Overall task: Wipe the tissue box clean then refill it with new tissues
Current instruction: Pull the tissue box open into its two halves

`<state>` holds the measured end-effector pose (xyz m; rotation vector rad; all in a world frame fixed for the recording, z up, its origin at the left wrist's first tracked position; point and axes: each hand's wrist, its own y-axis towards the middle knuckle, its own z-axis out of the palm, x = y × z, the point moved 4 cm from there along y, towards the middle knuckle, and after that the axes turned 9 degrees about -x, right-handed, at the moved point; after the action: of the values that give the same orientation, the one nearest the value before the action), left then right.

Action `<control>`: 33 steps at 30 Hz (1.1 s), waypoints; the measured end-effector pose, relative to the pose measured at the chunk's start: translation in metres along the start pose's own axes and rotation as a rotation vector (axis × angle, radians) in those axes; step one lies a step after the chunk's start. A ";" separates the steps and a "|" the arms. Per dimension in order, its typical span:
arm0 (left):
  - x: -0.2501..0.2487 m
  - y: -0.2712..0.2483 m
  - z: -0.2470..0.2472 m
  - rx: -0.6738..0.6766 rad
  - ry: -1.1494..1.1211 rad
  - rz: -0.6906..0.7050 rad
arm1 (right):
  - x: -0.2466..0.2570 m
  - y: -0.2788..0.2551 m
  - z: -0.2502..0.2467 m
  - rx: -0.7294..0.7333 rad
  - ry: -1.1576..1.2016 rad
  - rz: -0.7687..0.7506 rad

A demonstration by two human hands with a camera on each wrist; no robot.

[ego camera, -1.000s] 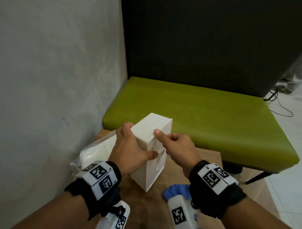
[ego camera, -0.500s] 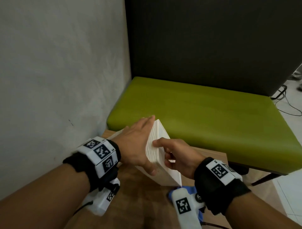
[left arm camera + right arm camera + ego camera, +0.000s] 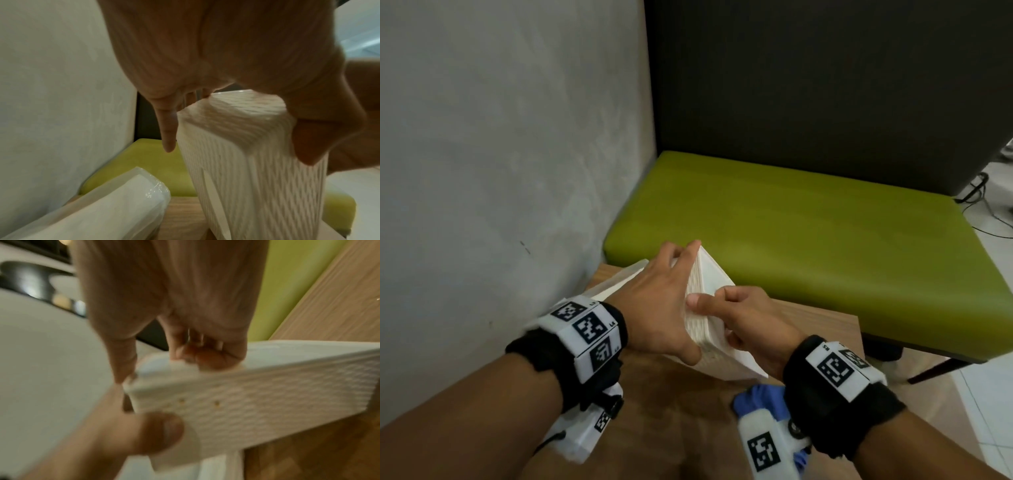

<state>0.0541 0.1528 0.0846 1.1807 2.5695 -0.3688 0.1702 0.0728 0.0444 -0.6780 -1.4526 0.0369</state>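
Observation:
The white textured tissue box (image 3: pixel 710 274) is held tilted on one edge above the wooden table (image 3: pixel 808 322). My left hand (image 3: pixel 671 301) grips its left textured face, fingers stretched along it and thumb hooked under the near corner. My right hand (image 3: pixel 722 303) pinches the box's upper edge, thumb on the textured side (image 3: pixel 267 394) and curled fingers on the smooth face. In the left wrist view the box (image 3: pixel 246 170) stands close under the palm. A plastic-wrapped pack of tissues (image 3: pixel 107 211) lies left of the box, by the wall. A blue cloth (image 3: pixel 756 399) lies under my right wrist.
A grey wall (image 3: pixel 500 171) runs close along the left. Beyond the table's far edge sits a green bench seat (image 3: pixel 825 240) with a dark backrest (image 3: pixel 825 85). Cables (image 3: pixel 983 205) lie on the tiled floor at the right.
The box has tipped from upright to leaning on one edge. My left hand slid flat along its left face. My right hand moved from the front to pinch the upper edge.

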 end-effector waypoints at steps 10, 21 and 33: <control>0.018 -0.010 0.007 -0.020 -0.067 0.032 | 0.004 -0.002 0.010 0.289 -0.265 -0.023; 0.017 -0.011 0.005 -0.047 -0.101 0.077 | -0.002 -0.009 0.016 0.094 -0.127 -0.041; 0.004 -0.015 0.012 -0.178 -0.143 0.022 | 0.006 -0.014 0.016 0.006 0.119 0.182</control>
<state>0.0420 0.1418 0.0738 1.0779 2.4083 -0.2061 0.1513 0.0703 0.0550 -0.7928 -1.2735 0.1403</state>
